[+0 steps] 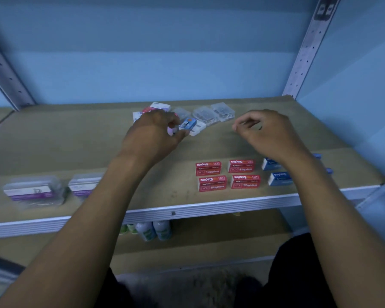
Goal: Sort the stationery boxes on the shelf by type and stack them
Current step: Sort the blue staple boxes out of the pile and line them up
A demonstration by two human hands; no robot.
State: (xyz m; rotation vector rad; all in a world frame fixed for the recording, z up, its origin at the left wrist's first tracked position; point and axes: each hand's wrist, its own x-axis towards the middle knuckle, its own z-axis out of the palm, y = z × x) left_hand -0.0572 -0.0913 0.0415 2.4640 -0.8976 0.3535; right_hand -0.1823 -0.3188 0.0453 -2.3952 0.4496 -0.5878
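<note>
My left hand point(152, 134) reaches to the back of the shelf point(53, 138) and pinches a small blue box point(188, 123) lying among mixed small boxes point(160, 107). My right hand point(265, 132) hovers beside it with loosely curled fingers, holding nothing. Clear plastic boxes point(213, 114) sit just behind, between the two hands. Near the front edge, red staples boxes point(227, 176) lie in two rows of two. Blue staples boxes point(279, 178) lie to their right, partly hidden by my right forearm. Two clear cases with purple labels point(35, 191) stand at the front left.
Metal uprights point(307, 50) frame the shelf against a blue wall. The shelf's white front rail point(187, 211) runs across the view. Below it, a lower shelf holds several small bottles point(152, 230). Bare board lies on the left half of the shelf.
</note>
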